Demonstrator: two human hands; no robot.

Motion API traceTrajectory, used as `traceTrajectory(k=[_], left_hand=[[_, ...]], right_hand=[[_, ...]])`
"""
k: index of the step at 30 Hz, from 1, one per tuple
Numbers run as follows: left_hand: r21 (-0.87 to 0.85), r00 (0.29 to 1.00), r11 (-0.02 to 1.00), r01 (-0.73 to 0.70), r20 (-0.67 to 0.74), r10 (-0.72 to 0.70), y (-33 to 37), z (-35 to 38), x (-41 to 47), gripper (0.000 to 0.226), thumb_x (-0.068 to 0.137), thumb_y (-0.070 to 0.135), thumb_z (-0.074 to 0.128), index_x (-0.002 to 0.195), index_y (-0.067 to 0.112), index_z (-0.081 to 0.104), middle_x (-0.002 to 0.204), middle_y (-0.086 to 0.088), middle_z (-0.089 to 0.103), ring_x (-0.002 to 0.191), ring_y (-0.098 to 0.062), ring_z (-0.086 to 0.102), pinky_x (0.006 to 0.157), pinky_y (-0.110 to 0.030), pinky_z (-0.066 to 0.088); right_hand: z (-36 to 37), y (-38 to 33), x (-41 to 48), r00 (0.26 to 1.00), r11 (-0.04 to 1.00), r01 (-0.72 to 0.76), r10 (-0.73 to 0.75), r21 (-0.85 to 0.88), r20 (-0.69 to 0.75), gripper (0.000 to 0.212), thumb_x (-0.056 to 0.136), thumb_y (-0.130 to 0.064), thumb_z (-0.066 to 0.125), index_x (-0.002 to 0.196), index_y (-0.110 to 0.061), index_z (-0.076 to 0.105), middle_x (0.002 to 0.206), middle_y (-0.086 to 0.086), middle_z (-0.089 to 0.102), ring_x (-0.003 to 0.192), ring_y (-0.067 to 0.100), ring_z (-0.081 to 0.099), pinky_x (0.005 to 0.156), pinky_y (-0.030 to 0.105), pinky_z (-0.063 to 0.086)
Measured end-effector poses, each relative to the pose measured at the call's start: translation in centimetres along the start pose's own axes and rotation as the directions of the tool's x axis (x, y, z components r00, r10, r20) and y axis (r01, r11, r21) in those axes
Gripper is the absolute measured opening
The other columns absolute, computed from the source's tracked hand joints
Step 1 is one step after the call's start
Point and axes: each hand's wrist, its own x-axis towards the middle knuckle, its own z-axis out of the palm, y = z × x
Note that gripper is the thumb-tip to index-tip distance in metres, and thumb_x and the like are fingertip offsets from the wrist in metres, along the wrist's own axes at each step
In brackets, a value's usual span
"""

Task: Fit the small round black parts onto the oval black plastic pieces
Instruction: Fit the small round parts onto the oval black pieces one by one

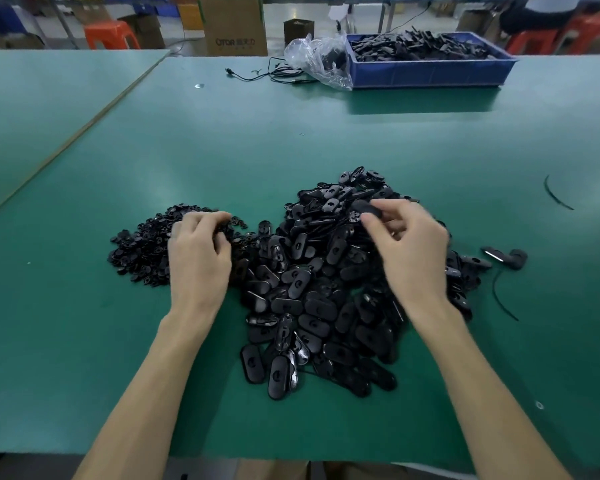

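Over the table, my right hand is pinching an oval piece; my left hand is curling among round parts, hold unclear, and I'm aiming to lift just one.

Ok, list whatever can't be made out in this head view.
1. Left hand over the round parts pile: curled, blurred fingers hide whether its grip holds a part.
2. Oval piece pinched by the right hand: motion blur hides its surface detail.
3. Blue bin: black contents too far and small to identify.
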Motion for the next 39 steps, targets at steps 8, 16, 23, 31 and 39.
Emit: traceTrajectory(k=[8, 16, 23, 31, 39], left_hand=[[0.228, 0.993, 0.971, 0.074, 0.069, -0.092, -0.3, 0.6, 0.1, 0.027, 0.103, 0.023, 0.063, 0.128, 0.016, 0.071, 0.126, -0.01, 0.062, 0.122, -0.031, 0.044, 0.097, -0.043, 0.026], [0.19, 0.997, 0.98, 0.067, 0.019, -0.072, 0.1, 0.5, -0.1, 0.013, 0.1, 0.026, 0.067, 0.104, 0.021, 0.078, 0.105, -0.003, 0.064, 0.113, -0.027, 0.047, 0.09, -0.042, 0.021], [0.169, 0.998, 0.983, 0.071, -0.013, -0.069, 0.1, 0.3, 0.0, 0.012, 0.099, 0.024, 0.068, 0.101, 0.019, 0.078, 0.108, -0.004, 0.064, 0.113, -0.025, 0.047, 0.09, -0.041, 0.022], [-0.148, 0.999, 0.988, 0.035, -0.014, -0.037, 1.0, 0.4, 0.0, 0.011, 0.101, 0.02, 0.065, 0.104, 0.014, 0.074, 0.103, 0.002, 0.067, 0.099, -0.013, 0.058, 0.102, -0.038, 0.041], [-0.24, 0.998, 0.971, -0.012, 0.063, 0.028, 1.5, 0.9, -0.4, 0.011, 0.103, 0.012, 0.063, 0.099, 0.021, 0.068, 0.095, 0.001, 0.062, 0.081, -0.003, 0.059, 0.075, -0.007, 0.041]], right_hand=[[-9.1, 7.5, 0.8, 0.971, 0.926, -0.194, 0.133, -0.325, -0.2, 0.02, 0.099, -0.024, 0.071, 0.115, -0.013, 0.074, 0.107, 0.007, 0.07, 0.096, 0.025, 0.065, 0.096, 0.044, 0.053], [-9.2, 9.6, 0.3, 0.954, 0.859, -0.297, 0.255, -0.417, -0.155, 0.026, 0.101, -0.029, 0.068, 0.114, -0.008, 0.076, 0.105, 0.006, 0.05, 0.12, 0.035, 0.047, 0.095, 0.031, 0.035], [-9.2, 8.9, 0.2, 0.953, 0.86, -0.301, 0.252, -0.412, -0.169, 0.03, 0.103, -0.025, 0.064, 0.122, -0.005, 0.073, 0.117, 0.018, 0.057, 0.124, 0.033, 0.045, 0.094, 0.023, 0.03], [-3.6, 0.5, -0.3, 0.995, 0.961, 0.088, -0.074, -0.261, 0.066, 0.017, 0.101, -0.019, 0.066, 0.116, -0.015, 0.074, 0.106, -0.004, 0.057, 0.104, 0.015, 0.054, 0.096, 0.026, 0.043], [4.6, -2.9, -0.5, 0.879, 0.86, 0.355, -0.174, -0.367, 0.444, 0.033, 0.101, -0.029, 0.068, 0.134, -0.022, 0.067, 0.122, 0.001, 0.059, 0.124, 0.023, 0.043, 0.11, 0.035, 0.034]])
